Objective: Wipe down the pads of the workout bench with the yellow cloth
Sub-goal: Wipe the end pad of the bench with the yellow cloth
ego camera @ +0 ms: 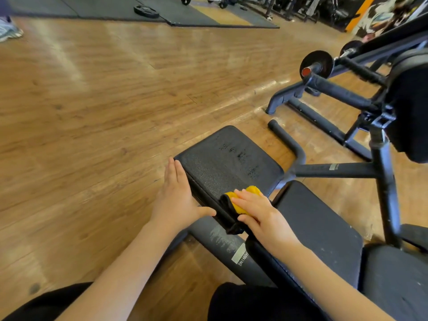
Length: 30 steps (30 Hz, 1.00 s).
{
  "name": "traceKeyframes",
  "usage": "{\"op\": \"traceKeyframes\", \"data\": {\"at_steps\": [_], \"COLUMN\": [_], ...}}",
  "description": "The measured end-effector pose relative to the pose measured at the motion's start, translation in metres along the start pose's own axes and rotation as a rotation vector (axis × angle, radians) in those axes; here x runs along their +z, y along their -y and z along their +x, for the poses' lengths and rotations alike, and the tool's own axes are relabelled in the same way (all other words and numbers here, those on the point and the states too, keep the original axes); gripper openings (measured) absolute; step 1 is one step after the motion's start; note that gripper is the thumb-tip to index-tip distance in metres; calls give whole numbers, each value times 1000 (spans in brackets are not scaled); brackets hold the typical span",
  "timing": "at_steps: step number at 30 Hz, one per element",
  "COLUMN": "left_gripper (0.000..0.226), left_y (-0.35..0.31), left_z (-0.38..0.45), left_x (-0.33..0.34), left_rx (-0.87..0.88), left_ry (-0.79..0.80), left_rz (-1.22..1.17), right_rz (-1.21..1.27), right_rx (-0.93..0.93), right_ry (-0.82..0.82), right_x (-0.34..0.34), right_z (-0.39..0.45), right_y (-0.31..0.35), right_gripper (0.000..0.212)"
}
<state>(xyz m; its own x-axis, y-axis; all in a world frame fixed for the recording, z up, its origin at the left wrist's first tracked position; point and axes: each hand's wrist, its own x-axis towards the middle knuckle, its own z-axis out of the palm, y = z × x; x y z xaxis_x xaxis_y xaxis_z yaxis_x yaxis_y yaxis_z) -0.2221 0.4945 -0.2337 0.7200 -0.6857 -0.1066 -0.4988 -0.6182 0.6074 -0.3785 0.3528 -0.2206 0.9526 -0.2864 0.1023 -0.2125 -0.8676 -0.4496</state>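
A: Where is the yellow cloth (243,201)?

B: On the near corner of the seat pad (228,162), under the right hand (260,215), whose flat fingers press it down; a dark edge hangs over the pad's side.

A: And the left hand (179,198)?

B: Flat against the pad's left side, fingers straight, thumb at the near edge, grasping nothing.

A: Other pads?

B: A longer pad (319,230) lies just right.

Folded yellow cloth (243,200) lies on the black seat pad's (222,163) near edge, at 6 o'clock; damp streaks mark the pad.
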Motion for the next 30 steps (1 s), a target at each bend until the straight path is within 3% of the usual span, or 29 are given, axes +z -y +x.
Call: {"op": "traceKeyframes", "data": {"at_steps": [13,24,30], "left_gripper": [140,142,142], "left_y": [-5,-4,-7], "left_z": [0,0,1], "left_x": [-5,-4,-2], "left_rx": [-32,-11,-14], "left_ry": [35,44,26], "left_rz": [34,21,14], "right_rz": [-28,-51,-52], "right_rx": [23,120,129], "right_ry": [-36,-62,-37], "right_x": [19,-5,-4], "right_z": [153,19,36], "right_y": [50,-5,-2], "right_gripper": [33,43,38]}}
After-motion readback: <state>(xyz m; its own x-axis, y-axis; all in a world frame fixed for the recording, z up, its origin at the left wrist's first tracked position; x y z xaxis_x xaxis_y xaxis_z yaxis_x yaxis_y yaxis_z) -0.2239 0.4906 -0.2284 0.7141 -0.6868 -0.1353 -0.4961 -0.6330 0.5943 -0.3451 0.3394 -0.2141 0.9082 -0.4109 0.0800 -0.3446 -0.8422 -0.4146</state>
